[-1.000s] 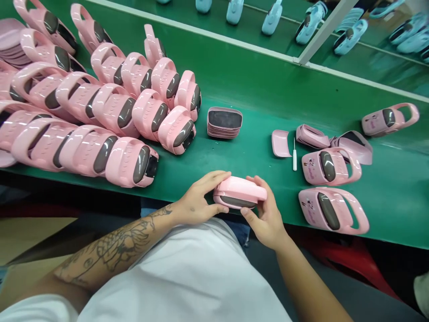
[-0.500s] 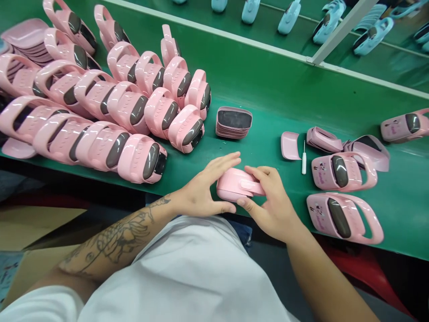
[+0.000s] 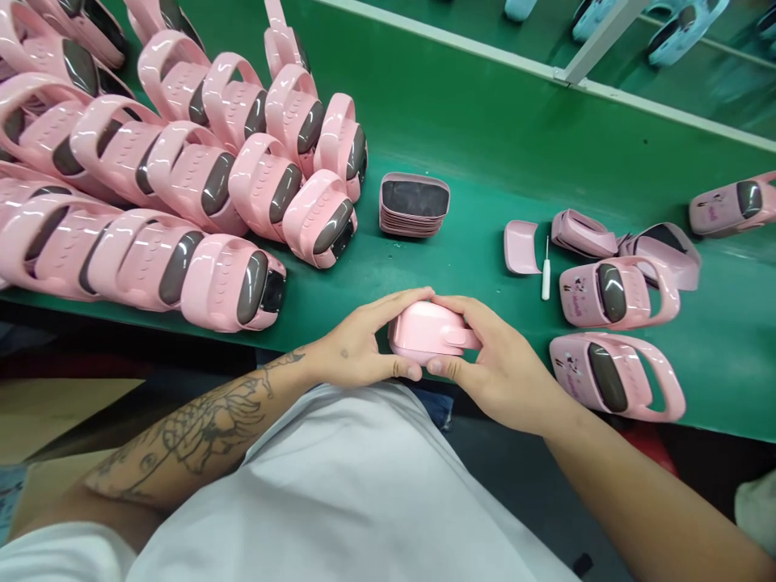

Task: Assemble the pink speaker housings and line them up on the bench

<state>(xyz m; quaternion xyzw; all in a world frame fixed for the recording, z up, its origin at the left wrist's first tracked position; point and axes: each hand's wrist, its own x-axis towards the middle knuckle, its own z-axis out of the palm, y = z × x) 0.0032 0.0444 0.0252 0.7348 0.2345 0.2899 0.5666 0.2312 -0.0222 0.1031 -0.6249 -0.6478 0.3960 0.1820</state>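
A small pink plastic casing (image 3: 428,330) rests at the near edge of the green table (image 3: 485,153), gripped from both sides. My left hand (image 3: 357,347) wraps its left end with the thumb underneath. My right hand (image 3: 494,364) presses its right end, fingers curled over the top. To the left lies a large pile of pink handled casings with dark windows (image 3: 182,186). Just behind my hands sits a stack of pink lids with a dark top (image 3: 414,204).
On the right lie finished pink units with a printed figure (image 3: 612,293), a loose pink cover (image 3: 522,246) and a small white-handled tool (image 3: 546,271). A white rail (image 3: 606,28) divides off a far belt carrying blue units (image 3: 685,32).
The casing has been turned in my hands: its dark window faced me, now its plain pink side shows. Both hands have closed tighter round it.
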